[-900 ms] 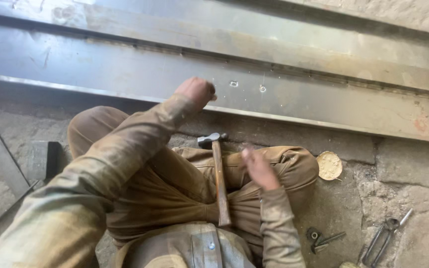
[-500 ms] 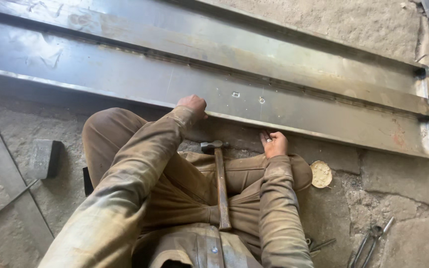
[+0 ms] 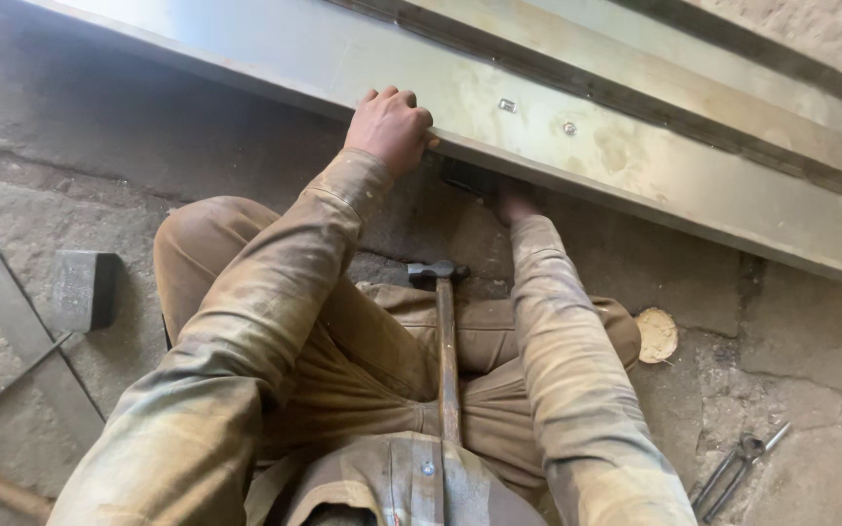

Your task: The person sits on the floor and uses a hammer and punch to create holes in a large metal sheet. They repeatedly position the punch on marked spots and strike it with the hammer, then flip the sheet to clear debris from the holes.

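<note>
While left hand point(image 3: 392, 127) grips beam point(image 3: 635, 156) edge — rt hand point(image 3: 516, 205) beneath.

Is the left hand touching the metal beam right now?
Touching. The head view shows the left hand with its fingers curled over the near edge of the metal beam, no gap visible.

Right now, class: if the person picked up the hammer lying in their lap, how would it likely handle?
The hammer would probably feel head-heavy: a dark metal head sits on a long, thin wooden handle. It should stay stiff, since the handle looks straight and solid. It seems unlikely to roll, because the crosswise head would stop it. Neither the left hand nor the right hand touches it.
</note>
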